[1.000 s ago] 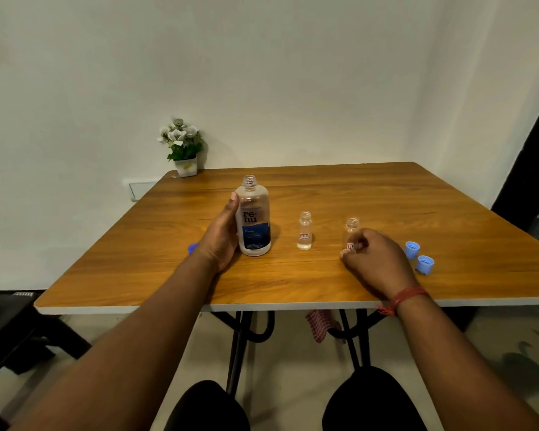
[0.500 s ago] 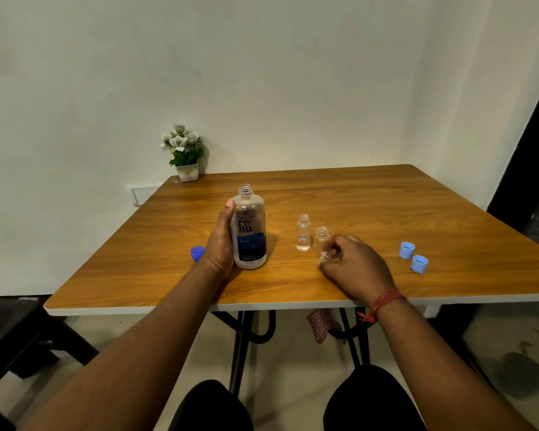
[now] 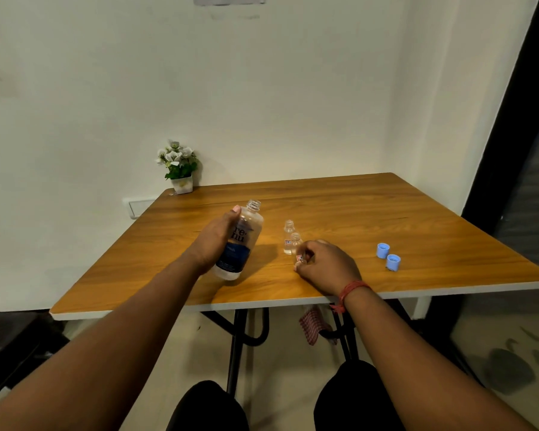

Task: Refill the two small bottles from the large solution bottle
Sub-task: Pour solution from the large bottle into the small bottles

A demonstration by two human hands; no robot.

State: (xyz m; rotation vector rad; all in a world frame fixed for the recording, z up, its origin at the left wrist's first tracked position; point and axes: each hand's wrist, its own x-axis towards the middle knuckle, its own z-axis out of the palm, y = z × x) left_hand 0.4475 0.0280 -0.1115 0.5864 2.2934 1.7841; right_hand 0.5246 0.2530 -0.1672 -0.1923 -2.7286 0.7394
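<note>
Wooden table (image 3: 339, 200) set against a plain pale wall, with a small potted plant with white flowers (image 3: 178, 166) in the far left corner and a wall socket just behind the edge. Person seated, knees under the near edge.

Left hand (image 3: 215, 241) grips the large solution bottle (image 3: 240, 241) round its body, fingers curled about the label. Bottle is uncapped, lifted clear of the wood and tilted, mouth leaning right toward the small bottles. No liquid at the mouth that I can see.

Right hand (image 3: 324, 264) pinches the nearer small bottle (image 3: 297, 248) low on its body, steadying it upright on the table. The other small bottle (image 3: 288, 237) stands just behind it, close beside or touching; cannot tell which. Both are uncapped. The farther one shows a little clear liquid at the bottom; the level in the held one is hidden by the fingers.

Two light blue caps (image 3: 388, 256) lie well to the right, open side up, just beside each other.

Progress, as judged: all opening work is done, with caps off and the receiving bottle braced. Pouring itself has not begun. Left to do: fill the held bottle, fill the second, recap. Narrow necks against a wide mouth make spilling the likely trouble; a slow tilt looks wise.
</note>
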